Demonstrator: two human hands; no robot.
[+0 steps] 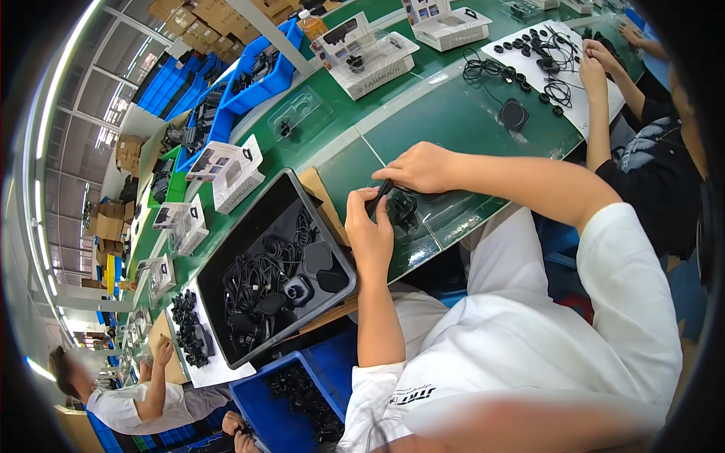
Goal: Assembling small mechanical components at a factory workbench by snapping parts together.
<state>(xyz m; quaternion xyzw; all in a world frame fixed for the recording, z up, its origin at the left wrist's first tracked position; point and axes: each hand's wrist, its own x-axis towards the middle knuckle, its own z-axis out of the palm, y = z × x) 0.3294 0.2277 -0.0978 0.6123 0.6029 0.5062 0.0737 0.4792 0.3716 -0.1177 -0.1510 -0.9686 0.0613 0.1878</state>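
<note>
In front of me, my left hand (369, 217) is closed around a slim black part (380, 195), held upright between thumb and fingers. My right hand (420, 167) reaches in from the right, its fingertips pinched at the upper end of the same part. Just under the hands, on the green table, lies a clear plastic tray (408, 217) with a black piece in it, partly hidden by my left fingers. Beside my left forearm stands a dark grey bin (350, 281) holding black cables, flat black pads and a small round-lensed device (297, 290).
A blue bin of small black parts (243, 391) sits lower left. Opened display boxes (381, 75) and a clear tray (300, 113) stand along the green table. At right, a co-worker's hands (594, 57) are over black cables on a white sheet (521, 47). Another person (151, 404) sits left.
</note>
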